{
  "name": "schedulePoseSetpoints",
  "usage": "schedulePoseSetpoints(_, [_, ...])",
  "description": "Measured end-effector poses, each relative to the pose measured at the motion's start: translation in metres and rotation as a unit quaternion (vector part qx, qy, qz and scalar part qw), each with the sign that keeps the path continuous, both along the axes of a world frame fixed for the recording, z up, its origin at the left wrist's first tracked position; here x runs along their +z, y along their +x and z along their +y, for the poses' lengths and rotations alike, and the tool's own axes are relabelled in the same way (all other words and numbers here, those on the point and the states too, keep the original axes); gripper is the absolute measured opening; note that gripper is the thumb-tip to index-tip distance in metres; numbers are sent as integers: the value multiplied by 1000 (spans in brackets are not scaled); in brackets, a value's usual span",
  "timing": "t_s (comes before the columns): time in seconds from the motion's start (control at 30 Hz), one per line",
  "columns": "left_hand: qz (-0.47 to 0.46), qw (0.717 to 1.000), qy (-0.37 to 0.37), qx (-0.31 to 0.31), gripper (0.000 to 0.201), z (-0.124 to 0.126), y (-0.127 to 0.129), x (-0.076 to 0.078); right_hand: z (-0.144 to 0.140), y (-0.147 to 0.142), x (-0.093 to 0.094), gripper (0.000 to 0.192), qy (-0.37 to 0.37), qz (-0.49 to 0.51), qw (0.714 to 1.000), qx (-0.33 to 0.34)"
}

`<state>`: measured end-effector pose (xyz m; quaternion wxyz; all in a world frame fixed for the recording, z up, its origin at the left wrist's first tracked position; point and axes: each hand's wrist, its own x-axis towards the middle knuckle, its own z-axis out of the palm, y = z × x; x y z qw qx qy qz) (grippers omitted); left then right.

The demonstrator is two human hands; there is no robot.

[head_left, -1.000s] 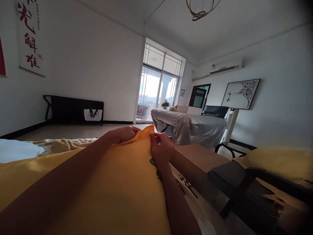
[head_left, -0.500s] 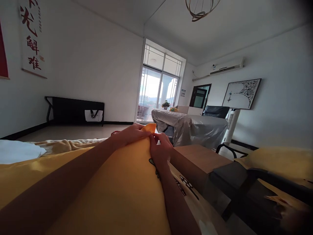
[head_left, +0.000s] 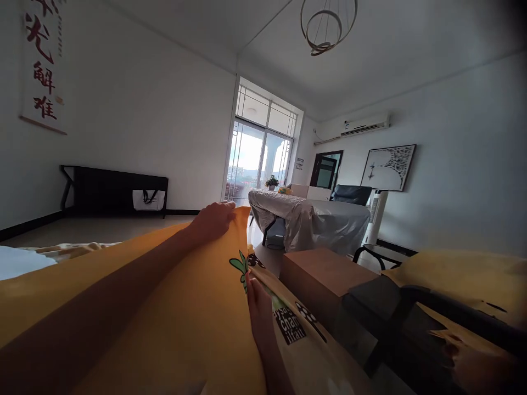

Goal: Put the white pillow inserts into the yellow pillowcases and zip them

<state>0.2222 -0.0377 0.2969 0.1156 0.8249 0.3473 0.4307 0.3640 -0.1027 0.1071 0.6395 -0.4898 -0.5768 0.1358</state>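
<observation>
Yellow cloth (head_left: 177, 312): spread in front of the person, filling the lower middle and lower left of the view; it lies partly over a cream printed cloth (head_left: 325, 351) along its right edge.
Long axis: runs from the near side away, toward the glass door (head_left: 259, 156).
Raised corner: the far right corner points up and forward, its tip just left of the covered table (head_left: 329, 219) in the view.
Leaf print: green leaves (head_left: 239, 266) on the yellow cloth's right edge, tips pointing up and to the left.
Left hand (head_left: 216, 222): fingers curled over the yellow cloth's far edge, gripping it just left of the raised corner.
Right hand (head_left: 259, 307): lower on the right edge, touching the cloth just below the leaves, fingers partly bent; whether it pinches the edge, I cannot tell.
Left side: white cloth (head_left: 22, 263) beyond the yellow cloth's far left edge.
Right side: brown box (head_left: 321, 271), beyond the cream cloth's right edge.
Covered table: draped in a shiny sheet; potted plant (head_left: 272, 182) by its far left corner.
</observation>
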Motion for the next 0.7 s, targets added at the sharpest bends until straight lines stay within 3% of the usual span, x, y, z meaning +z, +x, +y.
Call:
schedulePoseSetpoints(0.13, [41, 998, 42, 18, 19, -8, -1, 4, -2, 9, -5, 44, 14, 44, 999, 24])
schedulePoseSetpoints(0.33, [57, 993, -100, -5, 24, -21, -2, 5, 8, 27, -32, 47, 39, 33, 995, -90])
schedulePoseSetpoints(0.43, [111, 989, -96, 6, 29, -25, 2, 7, 15, 26, -37, 48, 22, 8, 999, -48])
schedulePoseSetpoints(0.53, [143, 989, -29, 5, 30, -27, 11, 5, 14, 22, -6, 48, 3, 29, 999, 32])
schedulePoseSetpoints(0.63, [123, 992, 25, 4, 23, -27, 28, 2, 9, 12, 52, 49, -11, 129, 985, 117])
schedulePoseSetpoints(0.7, [105, 993, 42, 16, 17, -27, 36, 3, 8, -1, 86, 45, -43, 136, 978, 153])
